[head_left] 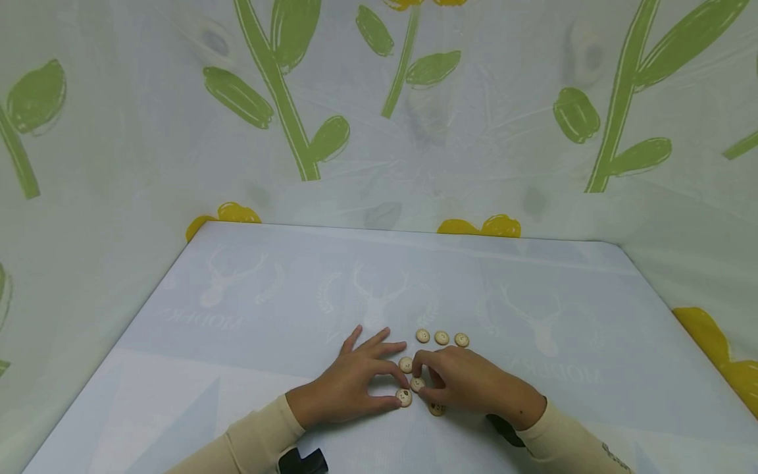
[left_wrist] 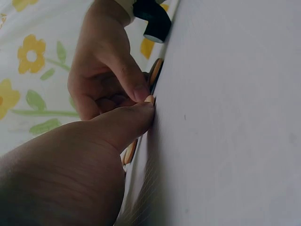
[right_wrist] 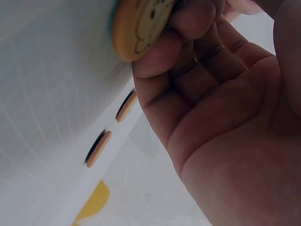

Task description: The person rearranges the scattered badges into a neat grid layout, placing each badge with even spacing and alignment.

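Several small round wooden discs with dark drawings on top lie near the middle front of the table. My left hand (head_left: 354, 387) holds one disc (head_left: 404, 397) between thumb and forefinger, its other fingers spread out. Just to the right, my right hand (head_left: 462, 376) pinches another disc (head_left: 417, 384) with thumb and forefinger. The two hands nearly meet, and in the left wrist view the left thumb (left_wrist: 127, 122) overlaps the right hand (left_wrist: 106, 61). A printed cartoon shows on the near disc (right_wrist: 143, 26) in the right wrist view. Under the right hand, a partly hidden disc (head_left: 437, 410) lies.
Behind the hands, three discs stand in a row: left (head_left: 422, 336), middle (head_left: 441, 338) and right (head_left: 462, 340). Another disc (head_left: 405, 365) sits between the hands. The pale table (head_left: 237, 342) ends at a curtain (head_left: 474, 158) with printed plants.
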A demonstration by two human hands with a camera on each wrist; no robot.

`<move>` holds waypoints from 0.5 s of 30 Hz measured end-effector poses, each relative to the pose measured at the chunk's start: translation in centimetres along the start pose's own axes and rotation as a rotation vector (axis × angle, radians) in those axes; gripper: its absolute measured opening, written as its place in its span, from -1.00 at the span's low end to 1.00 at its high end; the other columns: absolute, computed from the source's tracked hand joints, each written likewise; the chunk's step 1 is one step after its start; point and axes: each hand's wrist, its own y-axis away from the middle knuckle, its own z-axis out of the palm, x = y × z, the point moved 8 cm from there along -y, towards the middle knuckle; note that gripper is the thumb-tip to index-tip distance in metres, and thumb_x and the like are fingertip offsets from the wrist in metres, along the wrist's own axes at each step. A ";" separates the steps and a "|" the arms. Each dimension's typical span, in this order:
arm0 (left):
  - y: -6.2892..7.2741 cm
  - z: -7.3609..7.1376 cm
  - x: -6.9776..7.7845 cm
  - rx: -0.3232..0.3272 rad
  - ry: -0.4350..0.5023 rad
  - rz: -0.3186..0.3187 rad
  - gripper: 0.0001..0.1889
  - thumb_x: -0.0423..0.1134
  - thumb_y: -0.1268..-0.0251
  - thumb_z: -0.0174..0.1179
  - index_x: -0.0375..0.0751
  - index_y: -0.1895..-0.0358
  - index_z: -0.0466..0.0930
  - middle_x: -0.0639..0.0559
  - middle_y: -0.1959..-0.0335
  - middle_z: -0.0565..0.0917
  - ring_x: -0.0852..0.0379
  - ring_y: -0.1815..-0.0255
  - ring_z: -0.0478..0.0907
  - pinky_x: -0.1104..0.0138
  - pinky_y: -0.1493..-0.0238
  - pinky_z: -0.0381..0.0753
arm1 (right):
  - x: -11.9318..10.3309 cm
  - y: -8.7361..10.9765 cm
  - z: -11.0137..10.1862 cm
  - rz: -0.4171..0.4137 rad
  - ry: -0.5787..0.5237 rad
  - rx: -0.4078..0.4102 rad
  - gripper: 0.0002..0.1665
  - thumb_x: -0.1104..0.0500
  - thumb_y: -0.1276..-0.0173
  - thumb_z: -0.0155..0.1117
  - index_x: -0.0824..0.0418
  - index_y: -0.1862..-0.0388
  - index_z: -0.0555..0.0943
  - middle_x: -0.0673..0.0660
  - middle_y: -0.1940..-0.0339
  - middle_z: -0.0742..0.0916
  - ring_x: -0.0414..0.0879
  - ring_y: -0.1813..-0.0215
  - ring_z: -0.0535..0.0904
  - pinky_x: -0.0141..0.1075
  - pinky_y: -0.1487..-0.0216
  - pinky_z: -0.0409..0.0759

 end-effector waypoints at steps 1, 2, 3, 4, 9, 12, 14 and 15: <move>0.0 0.0 0.0 0.000 -0.002 0.000 -0.81 0.11 -0.19 0.40 0.42 0.14 0.68 0.16 -0.46 0.44 -0.07 -0.64 0.05 -0.34 -0.51 -0.27 | 0.0 0.0 0.0 0.003 0.001 -0.001 -0.89 0.09 -0.35 0.37 -0.01 0.21 0.60 -0.24 0.68 0.46 -0.43 0.61 0.33 -0.49 0.56 0.35; 0.0 -0.1 0.0 0.000 -0.004 0.000 -0.81 0.11 -0.19 0.39 0.42 0.13 0.68 0.16 -0.46 0.44 -0.06 -0.64 0.05 -0.34 -0.51 -0.28 | 0.0 0.0 0.0 0.007 0.001 -0.004 -0.89 0.08 -0.35 0.37 -0.01 0.20 0.60 -0.24 0.67 0.47 -0.43 0.61 0.34 -0.49 0.56 0.35; 0.0 -0.1 0.0 -0.001 -0.005 -0.001 -0.81 0.12 -0.19 0.39 0.42 0.13 0.68 0.16 -0.46 0.44 -0.06 -0.64 0.05 -0.33 -0.51 -0.29 | 0.0 0.0 0.0 0.011 0.002 -0.005 -0.88 0.08 -0.35 0.37 -0.01 0.20 0.60 -0.23 0.67 0.47 -0.43 0.61 0.34 -0.49 0.57 0.35; 0.0 -0.1 0.0 -0.002 -0.006 -0.002 -0.81 0.13 -0.19 0.38 0.42 0.13 0.68 0.16 -0.46 0.43 -0.05 -0.64 0.05 -0.33 -0.52 -0.29 | 0.1 0.0 0.0 0.015 0.001 -0.007 -0.88 0.08 -0.35 0.37 -0.01 0.20 0.60 -0.23 0.67 0.47 -0.43 0.61 0.34 -0.49 0.57 0.35; 0.0 -0.1 0.1 0.000 -0.002 -0.001 -0.81 0.13 -0.19 0.38 0.42 0.13 0.68 0.16 -0.46 0.44 -0.05 -0.65 0.05 -0.32 -0.52 -0.30 | 0.0 0.0 0.0 0.024 0.002 -0.013 -0.87 0.08 -0.34 0.38 0.00 0.20 0.59 -0.23 0.67 0.48 -0.42 0.61 0.35 -0.49 0.57 0.36; 0.0 -0.1 0.0 0.001 -0.001 0.000 -0.81 0.13 -0.19 0.39 0.42 0.14 0.67 0.16 -0.46 0.44 -0.05 -0.65 0.05 -0.32 -0.52 -0.29 | 0.1 0.0 0.0 0.028 0.000 -0.016 -0.87 0.09 -0.34 0.38 0.00 0.20 0.59 -0.23 0.67 0.48 -0.42 0.61 0.35 -0.48 0.57 0.36; 0.0 0.0 0.0 0.000 0.000 -0.001 -0.81 0.12 -0.19 0.39 0.43 0.14 0.67 0.16 -0.46 0.43 -0.05 -0.65 0.04 -0.32 -0.52 -0.29 | 0.0 0.0 -0.1 0.026 -0.001 -0.016 -0.87 0.09 -0.34 0.38 0.00 0.21 0.59 -0.23 0.67 0.48 -0.42 0.61 0.35 -0.48 0.57 0.36; 0.0 0.0 0.0 0.000 0.001 -0.001 -0.81 0.12 -0.19 0.39 0.43 0.13 0.67 0.16 -0.46 0.43 -0.05 -0.65 0.04 -0.32 -0.52 -0.29 | 0.0 0.0 -0.1 0.027 -0.002 -0.016 -0.87 0.09 -0.34 0.38 0.00 0.21 0.59 -0.23 0.67 0.48 -0.42 0.61 0.35 -0.48 0.57 0.36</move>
